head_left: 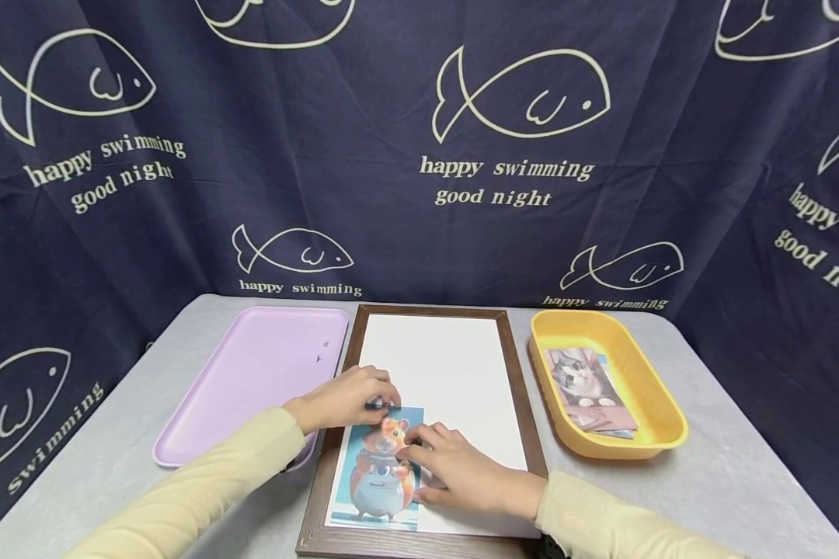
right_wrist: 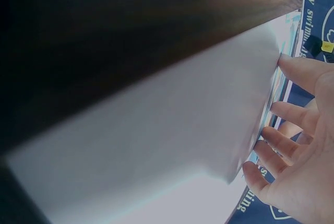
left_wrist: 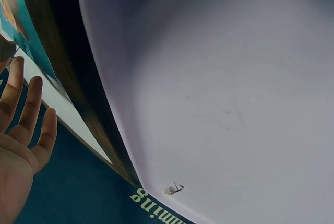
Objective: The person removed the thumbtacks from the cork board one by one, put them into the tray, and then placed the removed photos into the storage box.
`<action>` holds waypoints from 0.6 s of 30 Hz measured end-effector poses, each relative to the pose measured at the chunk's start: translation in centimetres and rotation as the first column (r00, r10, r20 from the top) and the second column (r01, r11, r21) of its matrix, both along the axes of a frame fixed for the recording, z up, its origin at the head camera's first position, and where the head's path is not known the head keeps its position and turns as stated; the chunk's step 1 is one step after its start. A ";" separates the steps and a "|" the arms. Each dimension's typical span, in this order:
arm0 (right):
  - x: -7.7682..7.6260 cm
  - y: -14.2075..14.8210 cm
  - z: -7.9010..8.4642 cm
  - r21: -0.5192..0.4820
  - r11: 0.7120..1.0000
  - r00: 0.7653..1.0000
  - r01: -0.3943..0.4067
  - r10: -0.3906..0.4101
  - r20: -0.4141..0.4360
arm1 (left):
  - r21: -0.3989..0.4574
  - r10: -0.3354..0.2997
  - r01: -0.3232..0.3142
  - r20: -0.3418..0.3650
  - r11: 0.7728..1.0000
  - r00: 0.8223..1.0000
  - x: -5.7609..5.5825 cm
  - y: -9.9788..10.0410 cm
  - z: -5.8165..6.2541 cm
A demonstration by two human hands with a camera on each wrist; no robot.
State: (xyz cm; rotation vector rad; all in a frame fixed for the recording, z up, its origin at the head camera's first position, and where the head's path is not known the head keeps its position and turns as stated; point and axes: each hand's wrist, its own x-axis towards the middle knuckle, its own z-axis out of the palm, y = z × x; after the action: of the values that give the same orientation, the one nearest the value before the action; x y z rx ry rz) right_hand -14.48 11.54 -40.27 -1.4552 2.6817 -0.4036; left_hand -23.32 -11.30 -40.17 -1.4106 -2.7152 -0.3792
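Observation:
A picture card (head_left: pixel 381 501) of an orange-and-white hamster on blue lies upright in the lower left corner of a white board (head_left: pixel 454 365) with a brown wooden frame (head_left: pixel 520 404). At the card's top edge, my left hand (head_left: pixel 349 396) pinches a small, thin, metallic pin-like piece (left_wrist: pixel 16 50) between thumb and index finger; the other fingers are loosely bent. My right hand (head_left: pixel 461 470) rests on the card's right side, fingertips and thumb touching it along the edge. In the right wrist view, its fingers (right_wrist: pixel 282 143) are spread and slightly bent.
Left of the frame lies a purple tray (head_left: pixel 252 373) with a few small metallic bits (left_wrist: pixel 174 188) near its far right. A yellow basket (head_left: pixel 646 373) on the right holds several cards, a cat picture (head_left: pixel 583 388) on top. A dark fish-print cloth (head_left: pixel 391 140) hangs behind.

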 end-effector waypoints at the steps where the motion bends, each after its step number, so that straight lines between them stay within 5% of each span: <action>1: 0.0 0.0 0.0 0.001 1.000 1.000 0.001 -0.001 0.001 | 0.004 -0.001 0.001 -0.006 1.000 1.000 0.0 -0.1 0.0; 18: 0.0 -0.1 0.1 -0.003 1.000 1.000 0.007 -0.007 0.014 | 0.036 0.081 -0.081 -0.012 0.996 0.997 -0.8 -2.7 1.0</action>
State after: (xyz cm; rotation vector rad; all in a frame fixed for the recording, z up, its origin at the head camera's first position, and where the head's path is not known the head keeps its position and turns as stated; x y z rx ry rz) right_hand -14.46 11.46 -40.19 -1.4382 2.6773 -0.4176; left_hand -24.09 -14.01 -39.15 -1.2847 -2.7304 -0.4095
